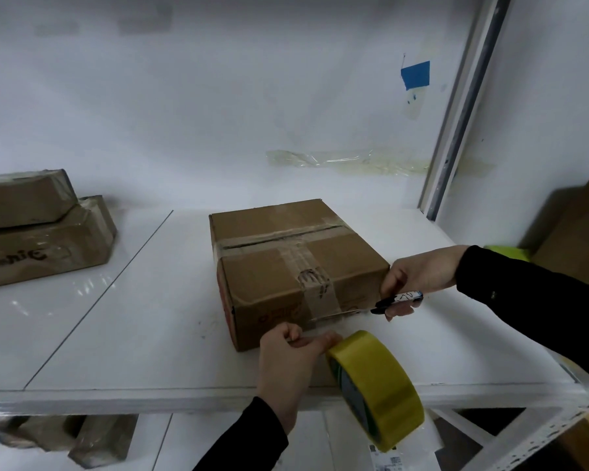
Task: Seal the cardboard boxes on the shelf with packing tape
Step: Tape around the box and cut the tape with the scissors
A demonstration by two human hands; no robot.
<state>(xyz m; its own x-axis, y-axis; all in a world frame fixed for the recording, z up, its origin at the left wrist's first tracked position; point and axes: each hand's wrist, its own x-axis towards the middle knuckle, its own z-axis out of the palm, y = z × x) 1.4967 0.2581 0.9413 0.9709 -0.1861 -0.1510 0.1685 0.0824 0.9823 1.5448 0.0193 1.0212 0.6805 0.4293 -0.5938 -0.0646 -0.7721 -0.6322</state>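
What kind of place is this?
Likely a stockroom or packing area: a white shelf holds a taped box, more boxes are stacked nearby, and the left hand holds a tape roll.

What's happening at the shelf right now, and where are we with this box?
A person is taping the box in the middle of the shelf. The left hand holds the yellow roll just in front of the box, with a strip stretched across the box's front face. The right hand holds a slim black tool, probably a cutter, at that strip. Tape already crosses the box's top both ways. Two more boxes sit stacked at the left.
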